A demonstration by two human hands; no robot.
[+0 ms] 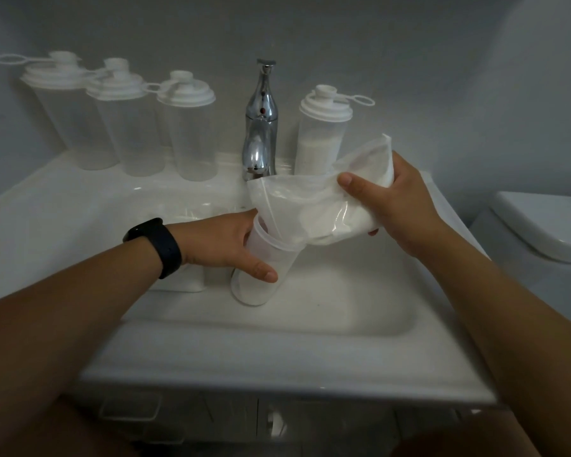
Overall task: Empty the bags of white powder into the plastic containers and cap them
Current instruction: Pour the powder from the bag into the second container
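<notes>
both forearms reach in from the near edge over a white sink (277,328), and i see a black band (155,245) on the left wrist. my left hand (225,242) grips an open plastic container (261,275), fingers wrapped round its upper wall, thumb across the near side. it stands in the basin, tilted, with white powder at its bottom. my right hand (399,206) clutches a clear bag (314,206) of white powder, thumb on top, fingers curled under. the bag's open mouth is tucked into the container's rim, and the rest of the bag slopes up to the right.

on the far edge of the sink, a chrome tap (261,127) stands in the middle. just right of it is a capped container (320,133) roughly half filled with powder. left of the tap, three capped, clear containers (129,123) stand in a row, close together. at the right edge, a toilet (541,232) shows.
</notes>
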